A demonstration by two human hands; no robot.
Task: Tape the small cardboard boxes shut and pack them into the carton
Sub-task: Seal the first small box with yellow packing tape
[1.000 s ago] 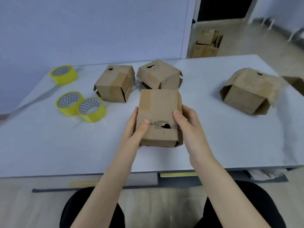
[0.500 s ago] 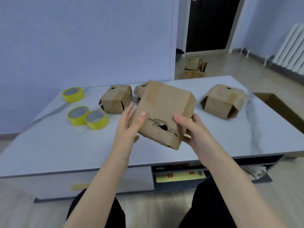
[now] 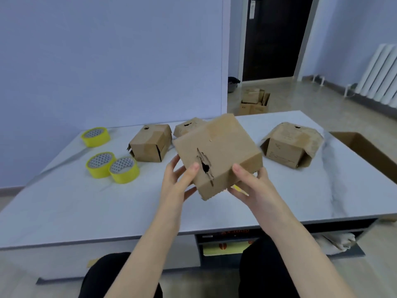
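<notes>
Pale marbled tabletop (image 3: pixel 64 201) against a blue wall, with a dark doorway and a radiator (image 3: pixel 380 76) behind it. Spare cardboard boxes (image 3: pixel 254 102) are stacked on the floor by the door.

Head view, the only one supplied:

- Both hands hold one small box, the held box (image 3: pixel 217 153). It is raised clear of the tabletop and tilted, with a torn hole in its upper face.
- The left hand (image 3: pixel 178 183) has its thumb on that face beside the tear and its fingers spread underneath.
- The right hand (image 3: pixel 251 186) has its thumb on the near side face and its fingers cupped below.
- Neither hand holds tape.
- The left box (image 3: pixel 150 145) and rear box (image 3: pixel 187 127) sit behind the held one.
- The right box (image 3: pixel 292 145) sits apart, its flaps splayed open.
- The far tape roll (image 3: pixel 95 136) lies alone, well left of the hands. The middle tape roll (image 3: pixel 101 164) and near tape roll (image 3: pixel 124 169) lie touching.
- The open carton (image 3: pixel 365 151) stands off the right edge, with no box visible inside.

Assessment: early stage. Whether the held box is sealed cannot be told. The right box needs taping, and packing appears not to have begun.
</notes>
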